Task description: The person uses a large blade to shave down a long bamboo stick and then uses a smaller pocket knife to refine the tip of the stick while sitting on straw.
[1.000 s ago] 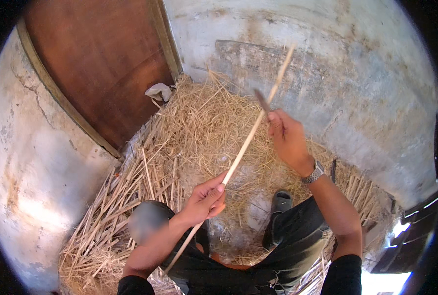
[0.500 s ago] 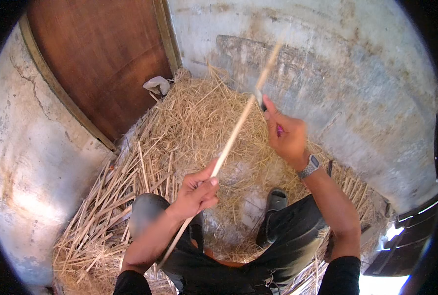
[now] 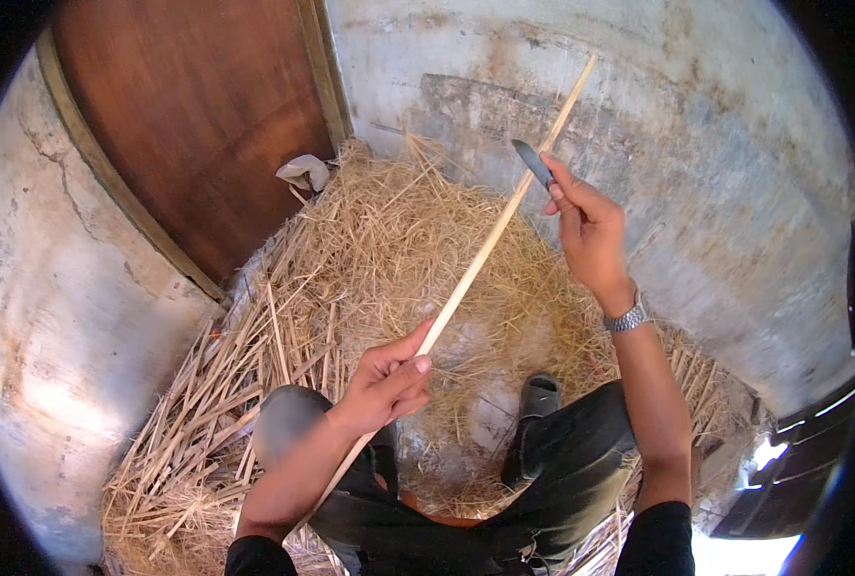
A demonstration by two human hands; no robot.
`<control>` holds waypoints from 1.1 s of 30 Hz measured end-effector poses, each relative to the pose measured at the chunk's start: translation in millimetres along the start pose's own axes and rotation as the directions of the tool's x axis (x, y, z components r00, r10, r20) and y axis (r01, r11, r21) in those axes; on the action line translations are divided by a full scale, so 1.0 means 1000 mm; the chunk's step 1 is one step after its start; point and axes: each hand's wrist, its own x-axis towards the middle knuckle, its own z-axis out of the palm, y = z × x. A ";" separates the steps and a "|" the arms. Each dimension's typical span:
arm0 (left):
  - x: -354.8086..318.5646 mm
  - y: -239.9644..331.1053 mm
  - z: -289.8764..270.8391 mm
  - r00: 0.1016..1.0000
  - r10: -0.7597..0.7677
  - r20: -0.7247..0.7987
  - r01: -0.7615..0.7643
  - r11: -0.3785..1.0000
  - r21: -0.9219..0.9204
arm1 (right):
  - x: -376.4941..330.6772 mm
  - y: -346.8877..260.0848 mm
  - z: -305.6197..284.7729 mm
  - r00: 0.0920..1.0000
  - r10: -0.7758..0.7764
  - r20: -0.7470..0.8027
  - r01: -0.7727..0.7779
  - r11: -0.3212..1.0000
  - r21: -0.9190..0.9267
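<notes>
- Gripping a long pale stick [image 3: 485, 252], the left hand [image 3: 381, 382] has its fingers curled shut around the lower part, thumb on top.
- Above those fingers, the stick slants up and away to the right.
- The right hand [image 3: 586, 230] is closed on a small knife [image 3: 533, 161], its dark blade just beside the stick.
- Below both hands lies a heap of straw [image 3: 370, 259].
</notes>
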 end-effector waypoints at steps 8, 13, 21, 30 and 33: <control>-0.004 -0.009 0.002 0.996 0.022 -0.092 -0.013 0.995 0.100 | -0.043 -0.018 0.032 0.970 -0.228 0.082 0.234 0.969 -0.075; -0.004 -0.008 0.004 0.998 0.015 -0.053 -0.007 0.990 0.144 | -0.021 -0.001 0.020 0.962 -0.258 0.087 0.269 0.950 -0.159; -0.008 -0.010 0.001 0.998 -0.012 -0.059 0.017 0.996 0.091 | -0.050 0.003 0.032 0.992 -0.130 -0.001 0.130 0.989 -0.070; -0.017 -0.009 0.003 0.988 -0.137 -0.069 0.143 0.985 0.093 | -0.075 0.003 0.022 0.986 -0.057 0.155 0.056 0.998 0.010; -0.019 -0.007 0.000 0.991 -0.102 -0.082 0.109 0.990 0.088 | -0.081 -0.020 0.027 0.952 -0.053 0.303 0.035 0.997 0.064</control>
